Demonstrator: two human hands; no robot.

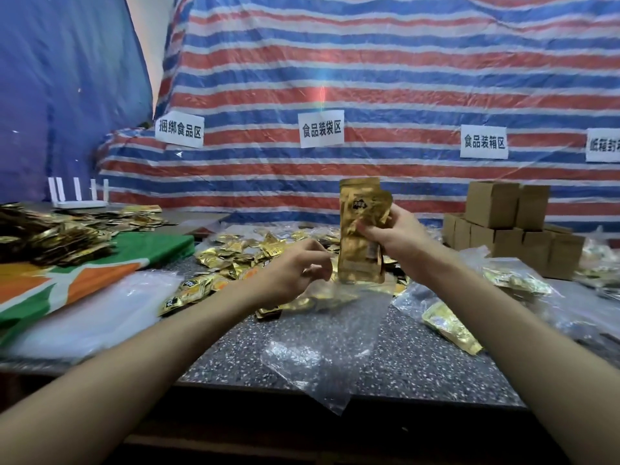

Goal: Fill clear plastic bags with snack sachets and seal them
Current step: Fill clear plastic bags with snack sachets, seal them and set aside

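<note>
Head view: right hand (399,236) grips one sachet bundle (359,250) upright; left hand (292,270) curls beside one clear bag (322,357), hold unclear.

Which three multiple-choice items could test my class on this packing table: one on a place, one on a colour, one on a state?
1. Where do the cardboard boxes stand?
A. at the right rear of the table
B. at its left front edge
C. on the floor

2. What colour are the sachets held up?
A. silver
B. gold
C. green

3. What is the right hand doing?
A. lying flat on the table
B. hanging empty
C. gripping a stack of sachets upright

Answers: 1 A, they are stacked at the far right; 2 B, their foil is gold; 3 C, its fingers curl round the stack.
</note>
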